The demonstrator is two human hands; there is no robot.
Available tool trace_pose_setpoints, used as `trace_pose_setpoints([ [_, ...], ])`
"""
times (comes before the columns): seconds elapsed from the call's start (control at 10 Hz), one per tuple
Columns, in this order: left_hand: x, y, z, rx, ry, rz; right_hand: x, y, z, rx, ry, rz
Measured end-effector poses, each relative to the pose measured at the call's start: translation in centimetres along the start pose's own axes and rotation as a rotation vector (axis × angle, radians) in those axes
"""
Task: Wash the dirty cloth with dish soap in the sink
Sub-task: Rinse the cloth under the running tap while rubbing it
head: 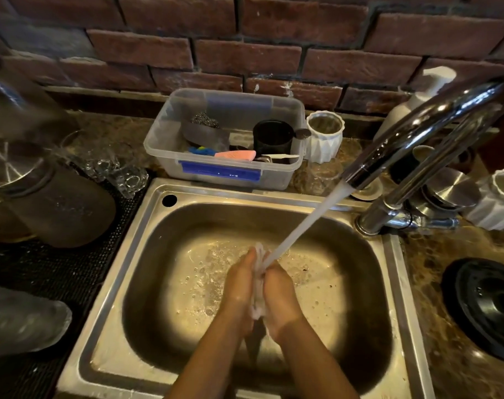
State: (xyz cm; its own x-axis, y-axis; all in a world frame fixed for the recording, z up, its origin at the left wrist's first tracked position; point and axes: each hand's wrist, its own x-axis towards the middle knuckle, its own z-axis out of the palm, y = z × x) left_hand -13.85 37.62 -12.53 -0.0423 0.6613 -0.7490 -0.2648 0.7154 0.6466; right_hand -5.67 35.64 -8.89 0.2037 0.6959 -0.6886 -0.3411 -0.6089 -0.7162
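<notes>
We see the steel sink (pixel 147 220) mid-frame. The tap (pixel 417 133) at far right runs a stream (pixel 308 226) into it. A clear tub (pixel 164 145) sits behind. Left hand (pixel 240 286) and right hand (pixel 279 295) are side by side over the basin, fingers pressed together. The tub's blue label (pixel 220 171) is unreadable. The white cloth (pixel 258 311) is clamped between the hands, under the stream.

No text can be read; the blue label (pixel 220 171) on the clear plastic tub (pixel 162 133) is blurred.
</notes>
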Motion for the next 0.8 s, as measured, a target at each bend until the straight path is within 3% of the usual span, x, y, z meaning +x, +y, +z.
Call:
trace_pose_setpoints([
  [0.1, 1.1, 1.9, 0.6, 0.114, -0.064, 0.079, 1.5, 0.2, -2.2, -0.097, 0.077, -0.121],
  [0.2, 0.2, 3.1, 0.3, 0.091, -0.174, 0.010, 2.6, 0.2, -2.7, -0.066, 0.065, -0.126],
  [0.3, -0.2, 2.7, 0.9, -0.085, -0.245, -0.095, 2.1, 0.0, -1.7, -0.017, 0.026, -0.096],
  [0.4, -0.4, 2.4, 0.8, -0.282, -0.283, -0.199, 2.1, 0.4, -1.8, 0.066, 0.179, -0.218],
  [0.5, -0.8, 1.8, 0.7, -0.268, -0.224, -0.197, 2.0, -0.1, -2.0, 0.264, 0.254, -0.271],
  [0.6, -0.3, 0.2, 1.2, -0.113, -0.160, -0.111, 2.1, 0.3, -1.6, 0.275, 0.247, -0.298],
  [0.7, -0.4, 0.6, 2.0, -0.111, -0.065, -0.144, 1.5, 1.0, -1.0, 0.140, 0.263, -0.259],
  [0.8, 0.4, 1.7, 2.2, -0.116, 0.073, -0.038, 0.2, 1.4, -0.2, 0.010, 0.222, -0.319],
])
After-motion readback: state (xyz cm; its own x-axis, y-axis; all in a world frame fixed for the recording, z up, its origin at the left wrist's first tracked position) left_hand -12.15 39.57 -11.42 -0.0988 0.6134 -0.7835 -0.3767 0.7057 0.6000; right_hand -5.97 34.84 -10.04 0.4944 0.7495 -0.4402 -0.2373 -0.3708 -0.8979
